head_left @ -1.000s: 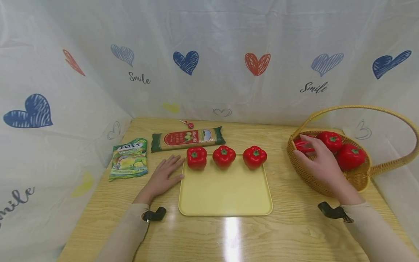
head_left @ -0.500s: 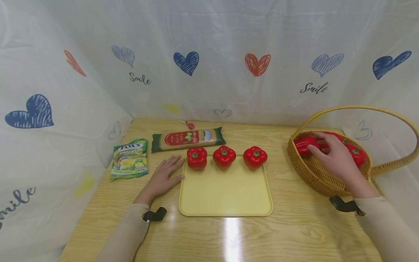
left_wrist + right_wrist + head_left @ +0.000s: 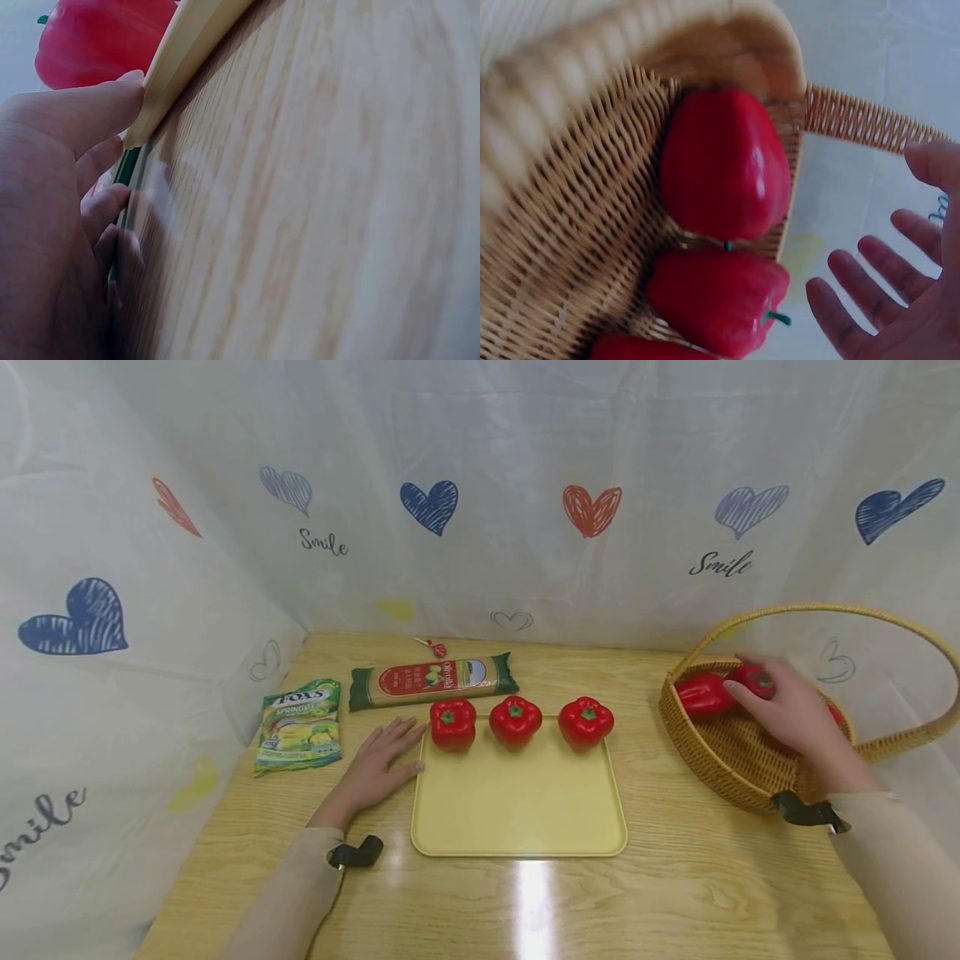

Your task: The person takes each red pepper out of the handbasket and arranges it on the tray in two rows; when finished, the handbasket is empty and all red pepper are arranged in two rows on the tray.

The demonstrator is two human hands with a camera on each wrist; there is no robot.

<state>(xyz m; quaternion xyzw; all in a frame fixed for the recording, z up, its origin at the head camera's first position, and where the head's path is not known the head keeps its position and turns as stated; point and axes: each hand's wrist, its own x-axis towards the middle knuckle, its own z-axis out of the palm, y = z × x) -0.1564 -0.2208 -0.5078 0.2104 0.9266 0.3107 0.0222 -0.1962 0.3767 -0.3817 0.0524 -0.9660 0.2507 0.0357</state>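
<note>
My left hand (image 3: 378, 768) lies flat on the table with its fingers straight. Its thumb touches the left edge of a yellow tray (image 3: 517, 810), as the left wrist view also shows. Along the tray's far edge stand three red bell peppers (image 3: 515, 722) in a row. Over a wicker basket (image 3: 697, 756) on the right is my right hand (image 3: 798, 714), its fingers spread and holding nothing. Inside the basket are three more red peppers: one at the left (image 3: 702, 695), one beside my fingers (image 3: 752, 680), and one (image 3: 835, 714) mostly hidden behind the hand.
The basket's tall arched handle (image 3: 825, 607) rises on the right. A pasta packet (image 3: 431, 681) lies behind the tray, with a lollipop (image 3: 437, 649) beyond it. Left of my left hand is a green candy bag (image 3: 298, 727). A printed white curtain (image 3: 495, 552) encloses the table.
My right hand has moved from the basket's left pepper toward its right side, leaving that pepper in view. My left hand and the tray peppers have stayed in place.
</note>
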